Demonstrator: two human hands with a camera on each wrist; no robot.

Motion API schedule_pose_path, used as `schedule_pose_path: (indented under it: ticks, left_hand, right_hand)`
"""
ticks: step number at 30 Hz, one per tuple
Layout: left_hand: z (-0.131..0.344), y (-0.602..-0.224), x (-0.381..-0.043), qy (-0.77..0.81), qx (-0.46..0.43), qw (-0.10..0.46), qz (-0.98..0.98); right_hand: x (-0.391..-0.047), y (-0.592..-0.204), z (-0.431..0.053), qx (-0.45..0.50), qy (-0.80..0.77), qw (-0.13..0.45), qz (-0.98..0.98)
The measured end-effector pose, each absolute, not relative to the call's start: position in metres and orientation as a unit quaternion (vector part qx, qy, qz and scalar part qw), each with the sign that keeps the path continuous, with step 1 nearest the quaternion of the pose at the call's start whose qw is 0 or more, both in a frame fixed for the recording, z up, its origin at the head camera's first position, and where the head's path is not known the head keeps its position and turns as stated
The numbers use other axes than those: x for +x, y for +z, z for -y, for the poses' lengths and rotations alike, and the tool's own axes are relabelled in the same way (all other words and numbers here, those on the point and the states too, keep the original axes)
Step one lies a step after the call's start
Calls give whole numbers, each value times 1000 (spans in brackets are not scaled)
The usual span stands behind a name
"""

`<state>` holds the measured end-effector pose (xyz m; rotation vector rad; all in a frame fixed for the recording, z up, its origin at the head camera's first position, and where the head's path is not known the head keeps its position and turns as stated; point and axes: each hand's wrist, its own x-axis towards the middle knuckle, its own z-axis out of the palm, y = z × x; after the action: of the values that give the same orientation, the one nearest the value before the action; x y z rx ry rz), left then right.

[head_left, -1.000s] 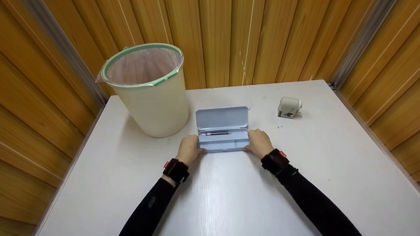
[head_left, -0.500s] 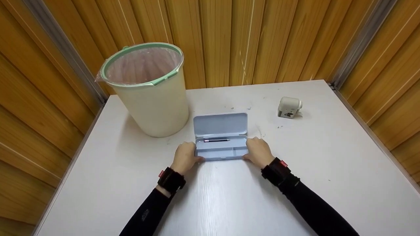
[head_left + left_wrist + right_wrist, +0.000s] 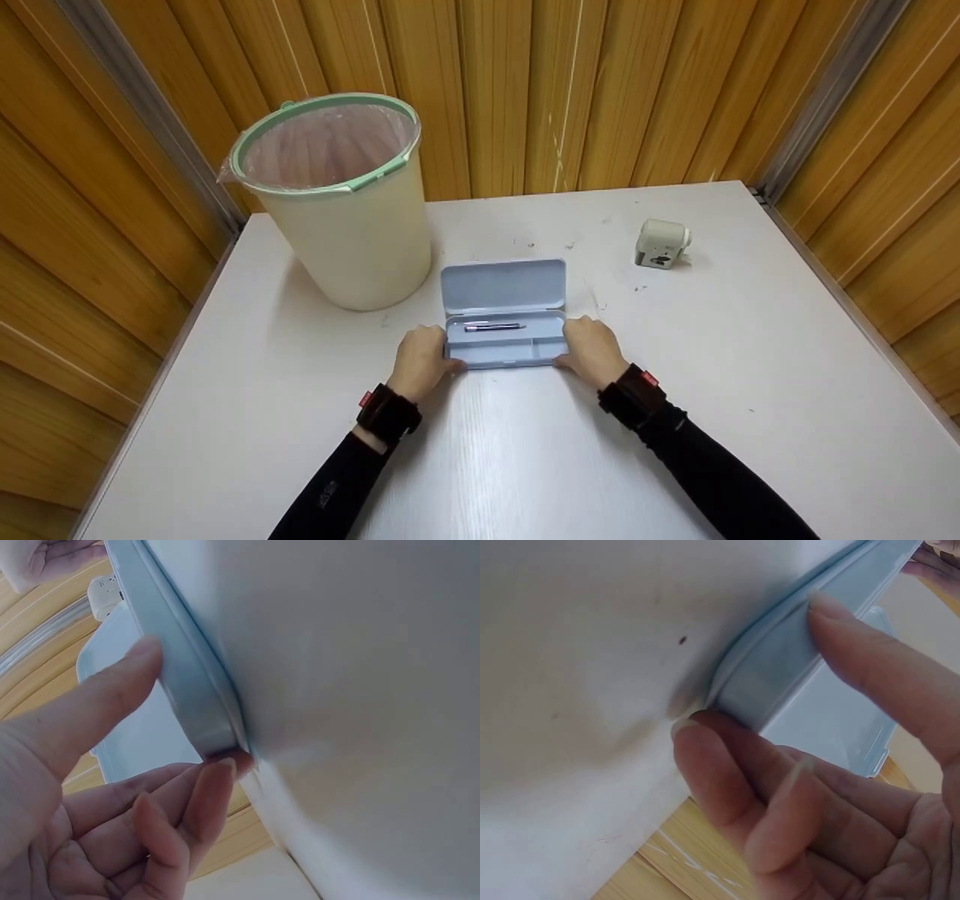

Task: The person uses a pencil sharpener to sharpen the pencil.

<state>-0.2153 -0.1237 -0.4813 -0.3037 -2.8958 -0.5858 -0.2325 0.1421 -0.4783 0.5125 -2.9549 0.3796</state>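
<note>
A light blue pencil case (image 3: 490,352) stands on the white table in the head view, its lid (image 3: 504,286) raised at the back. Low dividers split the inside, and a slim dark pen (image 3: 495,327) lies in the long rear compartment. My left hand (image 3: 420,363) grips the left end, thumb on the front wall and fingers curled at the side, as the left wrist view shows. At the opposite end my right hand (image 3: 594,349) holds the case in mirror fashion. In the right wrist view its thumb (image 3: 877,667) presses the front wall.
At the back left stands a tall cream bin (image 3: 360,255) with a green rim and a clear plastic liner. A small cream boxy item (image 3: 661,244) with a dark print sits at the back right. Wood-patterned walls (image 3: 495,97) border the white table (image 3: 480,465).
Both hands have drawn the pencil case toward the person, mostly in the earlier half second. The pen has shifted slightly forward inside its compartment.
</note>
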Motion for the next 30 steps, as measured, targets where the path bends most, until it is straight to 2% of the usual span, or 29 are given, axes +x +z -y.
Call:
schedule_pose_path:
  ticks: [10, 14, 19, 24, 30]
  left_hand:
    - [130, -465, -221, -192, -97, 7, 977]
    - [128, -459, -227, -161, -110, 47, 980]
    - [116, -455, -240, -132, -180, 94, 970]
    - [100, -458, -254, -116, -237, 90, 960]
    - [87, -466, -267, -104, -236, 77, 963]
  right_hand:
    - [-232, -478, -141, 161, 125, 55, 977]
    - [-232, -478, -140, 155, 135, 55, 977]
    - [-232, -479, -140, 154, 140, 62, 976]
    - [-230, -481, -140, 162, 128, 86, 975]
    - [-230, -481, -140, 156, 133, 80, 976]
